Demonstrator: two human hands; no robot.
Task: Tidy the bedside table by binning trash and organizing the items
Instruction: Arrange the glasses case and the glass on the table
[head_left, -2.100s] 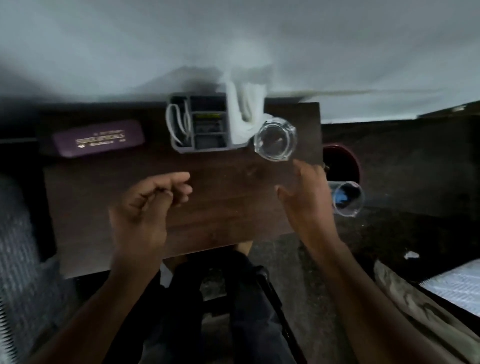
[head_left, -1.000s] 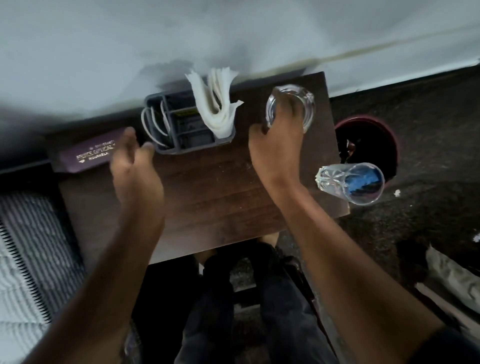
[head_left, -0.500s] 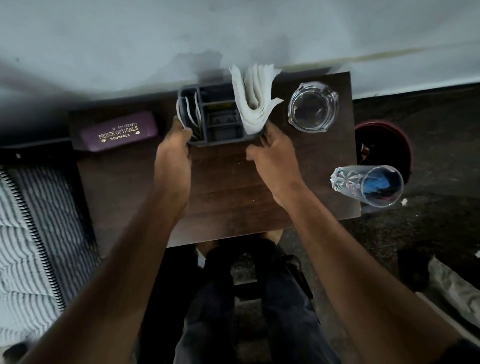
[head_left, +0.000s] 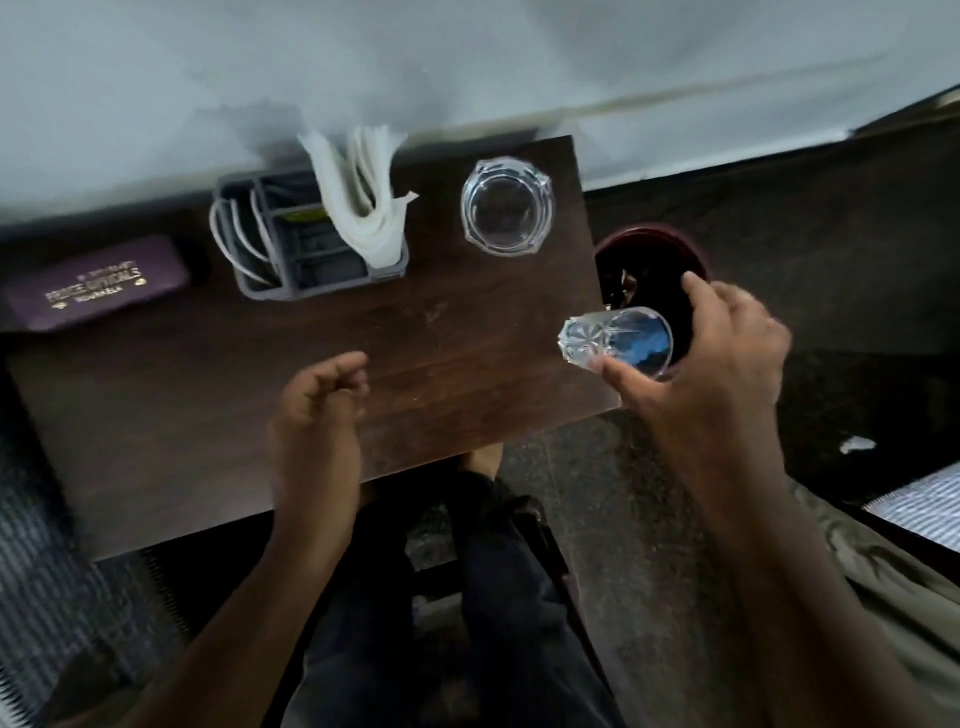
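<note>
Just off the right edge of the dark wooden bedside table (head_left: 218, 415): tall cut-glass tumbler (head_left: 615, 343), tilted on its side, pinched between thumb and fingers of the right hand (head_left: 717, 364), above the round dark red bin (head_left: 649, 280) on the floor. Left hand (head_left: 317, 410) over the tabletop's near middle, well apart from the tumbler, fingers loosely curled, holding nothing. Farther back, against the wall: squat clear glass ashtray (head_left: 506, 208), grey plastic organiser (head_left: 306, 244) stuffed with white tissues (head_left: 363, 202) and white cable (head_left: 234, 234), purple spectacle case (head_left: 96, 288).
</note>
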